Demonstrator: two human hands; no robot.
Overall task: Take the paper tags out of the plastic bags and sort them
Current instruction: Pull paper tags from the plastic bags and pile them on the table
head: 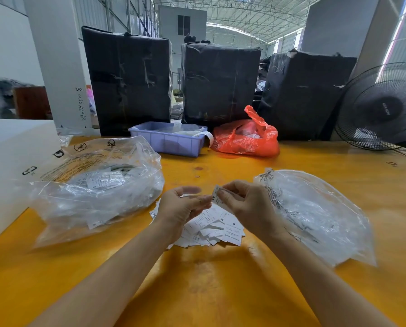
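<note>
A loose heap of small white paper tags lies on the yellow table, just below both hands. My right hand pinches one white tag between thumb and fingers, held above the heap. My left hand is beside it, palm turned inward and fingers loosely curved, its fingertips close to the tag's edge; whether it touches the tag is unclear. A large clear plastic bag with more tags inside lies to the left. A second clear plastic bag lies flat to the right.
A lilac plastic bin and a red plastic bag stand at the table's far side, before three black wrapped bales. A white box sits at the left edge. A black fan stands at the far right.
</note>
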